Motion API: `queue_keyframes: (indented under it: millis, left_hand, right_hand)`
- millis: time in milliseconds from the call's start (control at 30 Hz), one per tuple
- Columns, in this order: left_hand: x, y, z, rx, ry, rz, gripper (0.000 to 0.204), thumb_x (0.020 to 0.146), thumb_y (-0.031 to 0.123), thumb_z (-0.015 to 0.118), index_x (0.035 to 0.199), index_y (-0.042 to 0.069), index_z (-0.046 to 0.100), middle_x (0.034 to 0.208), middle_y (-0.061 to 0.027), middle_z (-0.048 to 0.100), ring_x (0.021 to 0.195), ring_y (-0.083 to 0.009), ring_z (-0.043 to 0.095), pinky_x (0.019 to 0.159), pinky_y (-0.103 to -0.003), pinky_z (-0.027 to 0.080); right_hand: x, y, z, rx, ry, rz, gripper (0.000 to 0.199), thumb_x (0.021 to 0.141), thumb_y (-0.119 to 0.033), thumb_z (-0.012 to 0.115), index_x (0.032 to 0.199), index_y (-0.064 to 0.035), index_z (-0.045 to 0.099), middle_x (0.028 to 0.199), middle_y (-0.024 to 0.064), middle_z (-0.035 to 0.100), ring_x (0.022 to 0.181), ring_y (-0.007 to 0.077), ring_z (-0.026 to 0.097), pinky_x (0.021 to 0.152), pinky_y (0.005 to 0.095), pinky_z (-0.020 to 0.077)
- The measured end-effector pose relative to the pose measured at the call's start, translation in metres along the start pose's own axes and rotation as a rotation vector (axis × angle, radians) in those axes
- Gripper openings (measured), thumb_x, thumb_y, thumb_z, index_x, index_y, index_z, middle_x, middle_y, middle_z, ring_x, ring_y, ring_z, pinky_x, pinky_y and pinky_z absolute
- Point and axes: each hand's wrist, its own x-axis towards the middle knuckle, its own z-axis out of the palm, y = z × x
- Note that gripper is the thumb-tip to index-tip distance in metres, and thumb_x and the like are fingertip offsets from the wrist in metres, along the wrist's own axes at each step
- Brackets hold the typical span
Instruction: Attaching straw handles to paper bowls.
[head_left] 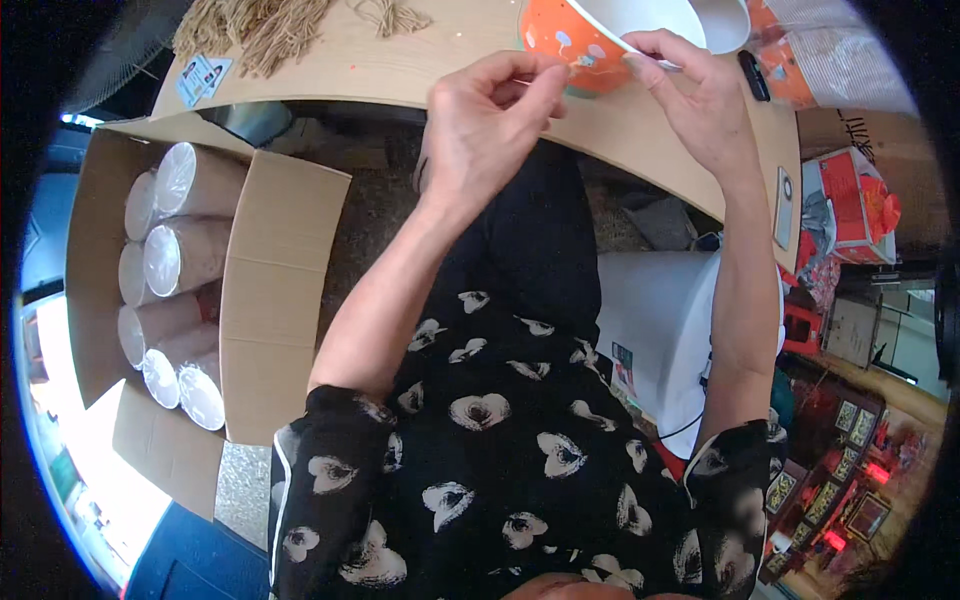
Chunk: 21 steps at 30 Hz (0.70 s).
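An orange paper tub with a pale printed pattern and a white inside stands tilted at the far edge of my view, over the table. My right hand pinches its rim between thumb and fingers. Just left of the tub, my left hand is closed, thumb and forefinger pressed together close to the tub's side. Whatever those fingertips hold, if anything, is too small to make out. Behind the tub shows part of another white round container.
Bundles of tan cord lie on the wooden table, by a printed card. A black marker-like object lies near wrapped stacked tubs. Wrapped stacks fill a cardboard box at left. A white rounded container stands below.
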Motion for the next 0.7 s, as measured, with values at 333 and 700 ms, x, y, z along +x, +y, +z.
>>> queue_keyframes:
  millis: [333, 700]
  left_hand:
    - [-0.004, -0.008, -0.003, 0.05, 0.073, 0.012, 0.024, 0.09, 0.019, 0.074, 0.099, -0.003, 0.073, 0.073, -0.0037, 0.071, 0.065, -0.0071, 0.067, 0.06, -0.02, 0.052]
    - [-0.012, -0.011, 0.013, -0.003, -0.014, 0.031, 0.023, 0.091, 0.018, 0.073, 0.1, -0.003, 0.072, 0.076, -0.0043, 0.071, 0.067, -0.0078, 0.068, 0.06, -0.021, 0.053]
  right_hand:
    - [0.007, -0.017, -0.026, 0.067, -0.042, 0.006, 0.023, 0.092, -0.01, 0.066, 0.113, -0.0008, 0.07, 0.1, 0.0066, 0.072, 0.094, 0.0122, 0.066, 0.085, 0.0272, 0.0507]
    - [-0.005, -0.017, -0.016, 0.215, -0.054, 0.274, 0.023, 0.086, 0.007, 0.063, 0.109, 0.0076, 0.068, 0.099, 0.0091, 0.072, 0.096, 0.0147, 0.066, 0.086, 0.0264, 0.0506]
